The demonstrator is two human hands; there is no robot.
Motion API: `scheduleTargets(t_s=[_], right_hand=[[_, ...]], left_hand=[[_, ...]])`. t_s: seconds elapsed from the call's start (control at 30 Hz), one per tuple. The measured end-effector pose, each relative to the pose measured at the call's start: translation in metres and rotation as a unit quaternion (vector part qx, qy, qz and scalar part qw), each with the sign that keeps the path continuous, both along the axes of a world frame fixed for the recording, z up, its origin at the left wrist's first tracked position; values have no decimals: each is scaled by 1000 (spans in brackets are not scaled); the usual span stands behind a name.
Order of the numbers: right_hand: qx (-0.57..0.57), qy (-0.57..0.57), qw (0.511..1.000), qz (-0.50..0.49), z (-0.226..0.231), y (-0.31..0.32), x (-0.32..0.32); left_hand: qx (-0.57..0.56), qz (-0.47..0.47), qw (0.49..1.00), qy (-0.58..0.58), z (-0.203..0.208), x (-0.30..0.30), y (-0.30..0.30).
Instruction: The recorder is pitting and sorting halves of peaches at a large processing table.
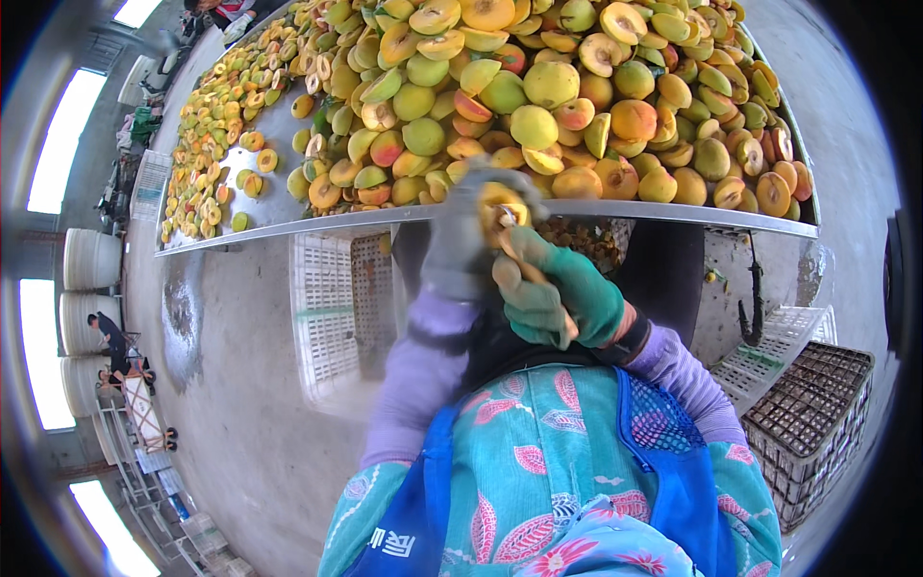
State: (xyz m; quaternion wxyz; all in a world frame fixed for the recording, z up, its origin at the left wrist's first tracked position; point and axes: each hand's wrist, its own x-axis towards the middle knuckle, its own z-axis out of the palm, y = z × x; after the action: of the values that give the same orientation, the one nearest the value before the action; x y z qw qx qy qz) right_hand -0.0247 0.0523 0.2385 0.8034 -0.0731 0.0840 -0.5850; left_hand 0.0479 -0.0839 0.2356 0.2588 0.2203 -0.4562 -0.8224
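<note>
My left hand (460, 236), in a grey glove and blurred by motion, is closed around a halved yellow peach (502, 207) with its cut side showing. Against that cut face works my right hand (562, 288), in a green glove with bare fingertips. Its fingers are wrapped round a slim tool with a tan handle (553, 281), whose tip is too blurred to make out. Both hands are just over the near edge of a metal table (461, 213). Beyond them lies a big heap of peaches (553, 87), whole and halved, some halves with the stone in.
Below the table are a white plastic crate (322, 317) and a container of brown scraps (582, 240). Stacked crates (812, 418) stand at the right. Large white tubs (91, 260) line the left wall. One person (113, 341) is far left; another's gloved hand (237, 27) is at the table's far left.
</note>
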Motion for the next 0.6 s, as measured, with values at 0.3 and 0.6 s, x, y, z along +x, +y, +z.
scheduleTargets(t_s=[0.3, 0.6], right_hand=[[274, 61, 957, -69, -96, 19, -14], [241, 454, 842, -162, -21, 4, -11]], left_hand=[[-726, 44, 624, -285, -5, 24, -51], [-712, -140, 579, -372, 0, 6, -82]])
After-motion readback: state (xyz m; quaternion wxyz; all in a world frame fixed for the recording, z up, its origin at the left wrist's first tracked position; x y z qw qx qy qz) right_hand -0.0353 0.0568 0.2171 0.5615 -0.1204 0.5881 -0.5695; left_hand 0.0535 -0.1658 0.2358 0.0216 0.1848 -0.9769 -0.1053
